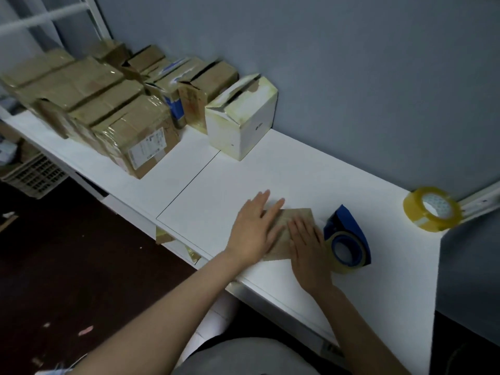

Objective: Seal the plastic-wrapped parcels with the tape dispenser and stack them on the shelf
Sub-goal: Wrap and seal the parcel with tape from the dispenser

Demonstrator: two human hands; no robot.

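1. Here, a brown parcel (299,214) is held down on the white desk (243,171), near its front edge, under both hands.
2. The left hand (253,231) is laid flat over the parcel's left part, with fingers straight and pointing away. Nothing is gripped.
3. The right hand (308,247) is likewise spread flat on the parcel's right part, pressing rather than grasping.
4. The blue dispenser (347,239) stands just right of the parcel, beside the right hand, untouched and loaded with clear tape.
5. A spare tape roll (431,208) lies further right near the wall. A white box (240,117) and the stacked parcels (108,109) are set far left along the wall.
6. The step in hand is judged to be smoothing or steadying the parcel for sealing. Whether tape is already laid on it cannot be told.
7. If the parcel is unsealed, the right hand would need to be lifted and closed round the dispenser while the parcel is pinned by the left. If it is sealed, the parcel would need to be gripped and carried to the stack at far left.
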